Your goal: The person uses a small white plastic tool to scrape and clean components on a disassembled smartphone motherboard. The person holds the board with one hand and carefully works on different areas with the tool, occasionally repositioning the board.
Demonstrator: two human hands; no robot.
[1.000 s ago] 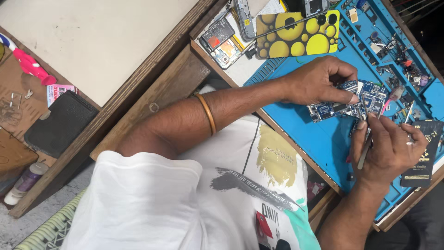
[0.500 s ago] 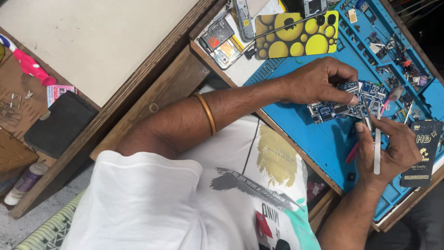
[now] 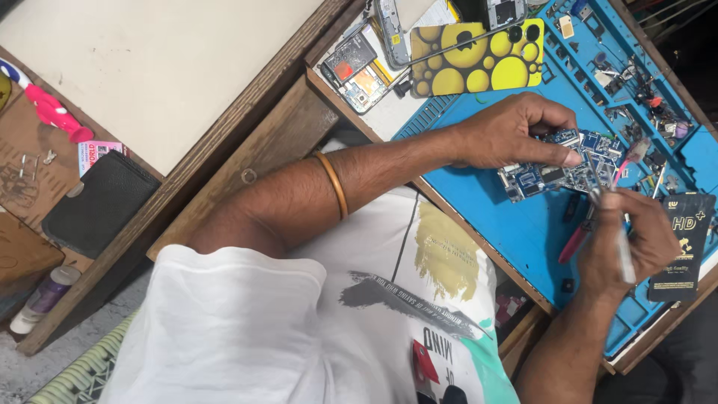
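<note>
meanwhile left hand (image 3: 499, 136) fingers pinch the circuit board (image 3: 557, 166) lying left-right, right hand (image 3: 627, 243) fingers clamp upright tweezers (image 3: 622, 251).

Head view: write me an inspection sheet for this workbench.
Surface: blue repair mat on a wooden bench.
Job's things: blue circuit board on the mat.
Clutter: yellow-spotted phone case, opened phone, black packet, small parts in the mat's trays.
Hands: left hand pins the board; right hand holds a slim tool at its edge.
Cables: nothing seen.
Surroundings: black pouch, pink item, small bottle.
</note>
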